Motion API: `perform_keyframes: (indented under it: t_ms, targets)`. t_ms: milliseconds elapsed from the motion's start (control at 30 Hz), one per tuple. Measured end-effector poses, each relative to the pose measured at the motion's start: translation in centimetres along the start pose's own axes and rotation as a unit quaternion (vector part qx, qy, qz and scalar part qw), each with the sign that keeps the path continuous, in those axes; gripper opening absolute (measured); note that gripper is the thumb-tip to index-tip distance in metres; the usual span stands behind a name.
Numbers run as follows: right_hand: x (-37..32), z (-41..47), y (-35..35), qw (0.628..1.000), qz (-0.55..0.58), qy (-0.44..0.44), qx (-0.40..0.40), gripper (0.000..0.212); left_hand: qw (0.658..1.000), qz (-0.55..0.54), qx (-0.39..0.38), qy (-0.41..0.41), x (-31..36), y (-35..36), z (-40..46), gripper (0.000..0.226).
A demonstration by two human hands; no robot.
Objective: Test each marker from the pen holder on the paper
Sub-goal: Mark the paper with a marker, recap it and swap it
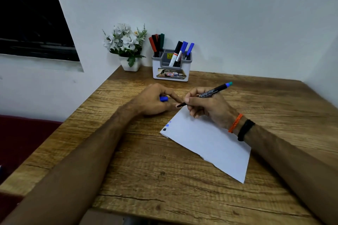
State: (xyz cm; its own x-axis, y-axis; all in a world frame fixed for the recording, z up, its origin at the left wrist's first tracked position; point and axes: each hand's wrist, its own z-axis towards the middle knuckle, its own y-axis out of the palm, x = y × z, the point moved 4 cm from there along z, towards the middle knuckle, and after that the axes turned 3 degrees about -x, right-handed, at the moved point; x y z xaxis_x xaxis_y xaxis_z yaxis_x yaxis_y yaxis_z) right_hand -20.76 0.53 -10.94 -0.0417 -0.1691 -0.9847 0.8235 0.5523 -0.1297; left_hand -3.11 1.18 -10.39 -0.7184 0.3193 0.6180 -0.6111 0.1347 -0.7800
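Observation:
My right hand grips an uncapped black marker with a blue end, its tip just past the far corner of the white paper. My left hand holds the marker's blue cap right beside that tip. Small blue and black test marks sit at the paper's left corner. The white and grey pen holder stands at the back of the table with several markers in it: red, black and green ones on the left, black and blue ones on the right.
A white pot of white artificial flowers stands left of the holder against the wall. The wooden table meets walls at the back and right. A dark red seat lies beyond its left edge.

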Motion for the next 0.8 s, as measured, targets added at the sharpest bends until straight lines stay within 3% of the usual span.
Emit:
perform_keyframes:
  t_ms: [133, 367, 800]
  targets:
    - [0.0, -0.4, 0.7, 1.0, 0.016, 0.009, -0.017, 0.015, 1.0, -0.001, -0.006, 0.007, -0.1, 0.1, 0.0, 0.024]
    - [0.2, -1.1, 1.9, 0.999, -0.026, 0.016, -0.027, 0.01, 0.999, 0.008, -0.038, 0.016, 0.1, 0.3, 0.0, 0.023]
    - [0.7, -1.2, 2.3, 0.989, -0.139, 0.001, 0.042, 0.008, 0.998, 0.024, -0.049, 0.003, -0.5, 0.6, 0.3, 0.023]
